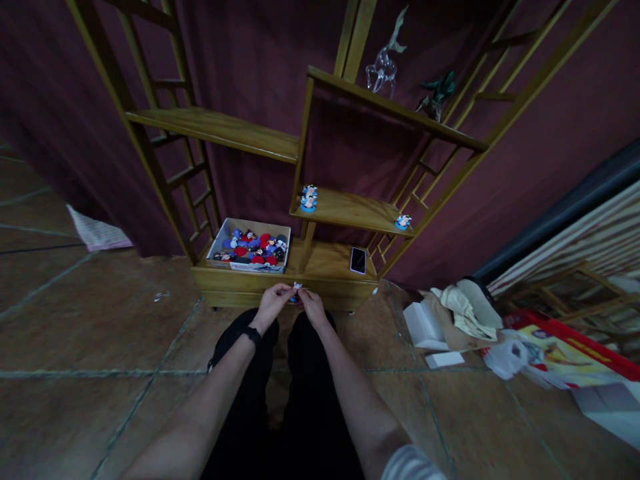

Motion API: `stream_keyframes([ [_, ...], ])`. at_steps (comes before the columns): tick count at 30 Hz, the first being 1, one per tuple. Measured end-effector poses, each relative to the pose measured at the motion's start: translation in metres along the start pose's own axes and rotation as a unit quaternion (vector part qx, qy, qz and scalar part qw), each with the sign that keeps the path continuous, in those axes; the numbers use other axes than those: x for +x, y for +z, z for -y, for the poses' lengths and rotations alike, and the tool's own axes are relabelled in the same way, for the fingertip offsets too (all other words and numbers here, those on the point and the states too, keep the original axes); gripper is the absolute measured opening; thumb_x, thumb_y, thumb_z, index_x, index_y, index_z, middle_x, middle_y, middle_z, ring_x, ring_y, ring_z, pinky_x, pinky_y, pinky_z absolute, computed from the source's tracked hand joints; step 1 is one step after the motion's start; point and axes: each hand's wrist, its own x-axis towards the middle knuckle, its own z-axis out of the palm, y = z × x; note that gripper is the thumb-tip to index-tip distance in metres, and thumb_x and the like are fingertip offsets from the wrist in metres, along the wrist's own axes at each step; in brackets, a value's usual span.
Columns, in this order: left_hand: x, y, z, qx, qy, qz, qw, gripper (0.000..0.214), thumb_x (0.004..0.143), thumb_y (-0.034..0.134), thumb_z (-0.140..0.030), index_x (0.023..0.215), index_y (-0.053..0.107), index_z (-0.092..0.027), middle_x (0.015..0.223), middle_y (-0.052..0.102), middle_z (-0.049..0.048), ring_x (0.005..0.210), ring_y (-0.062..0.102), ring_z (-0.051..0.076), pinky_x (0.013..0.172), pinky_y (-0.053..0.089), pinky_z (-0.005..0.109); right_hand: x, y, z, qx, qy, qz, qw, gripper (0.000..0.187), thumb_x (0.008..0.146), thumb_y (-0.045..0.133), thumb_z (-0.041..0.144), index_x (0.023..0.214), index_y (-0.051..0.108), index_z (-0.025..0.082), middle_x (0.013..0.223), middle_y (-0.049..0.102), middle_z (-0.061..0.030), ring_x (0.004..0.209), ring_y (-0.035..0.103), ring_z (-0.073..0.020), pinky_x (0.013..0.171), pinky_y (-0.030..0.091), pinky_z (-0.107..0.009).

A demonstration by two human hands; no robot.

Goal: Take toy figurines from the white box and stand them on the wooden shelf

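Both of my hands meet in front of the cabinet's lower edge, pinching one small figurine (297,285) between them. Pale pink or white shows at its top and some blue lower down; my fingers cover the rest. My left hand (273,303), with a black band on the wrist, grips it from the left. From the other side, my right hand (312,305) has its fingers closed on it. Just beyond the left hand, an open cardboard box (219,233) on the low shelf holds several small figures with red, purple and black parts.
On the middle shelf (350,208) stand blue-based figurines (309,203) at the left and another figurine (403,221) at the right. A phone (358,260) lies on the bottom shelf. Higher up is a clear deer ornament (383,69). White boxes (425,325) and bags sit on the floor at right.
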Motion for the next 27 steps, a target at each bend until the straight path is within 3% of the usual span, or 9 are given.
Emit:
stream_keyframes([
  [7,0.0,-0.001,-0.001,-0.007,-0.009,0.008,1.0,0.035,0.059,0.066,-0.048,0.069,0.062,-0.015,0.054,0.057,-0.0006,0.047,0.046,0.01,0.043,0.032,0.021,-0.003,0.002,0.001,-0.014,-0.023,-0.017,0.999,0.041,0.081,0.041,0.052,0.088,0.069,0.022,0.068,0.065,0.001,0.064,0.059,-0.0158,0.064,0.045,-0.026],
  [14,0.002,-0.003,-0.003,-0.026,-0.019,0.028,0.999,0.033,0.06,0.066,-0.047,0.07,0.062,-0.015,0.057,0.057,-0.0003,0.048,0.047,0.01,0.044,0.033,0.021,-0.008,0.004,0.011,-0.01,-0.07,-0.039,0.997,0.039,0.082,0.041,0.049,0.086,0.068,0.022,0.076,0.065,0.002,0.07,0.057,-0.0151,0.066,0.043,-0.023],
  [27,0.006,-0.004,-0.001,-0.063,-0.034,0.049,0.996,0.034,0.061,0.065,-0.047,0.074,0.062,-0.015,0.063,0.058,0.0006,0.051,0.049,0.01,0.045,0.036,0.021,-0.004,0.006,0.008,-0.03,-0.053,-0.054,0.997,0.04,0.081,0.042,0.051,0.086,0.068,0.021,0.07,0.064,0.0017,0.064,0.056,-0.014,0.062,0.043,-0.022],
])
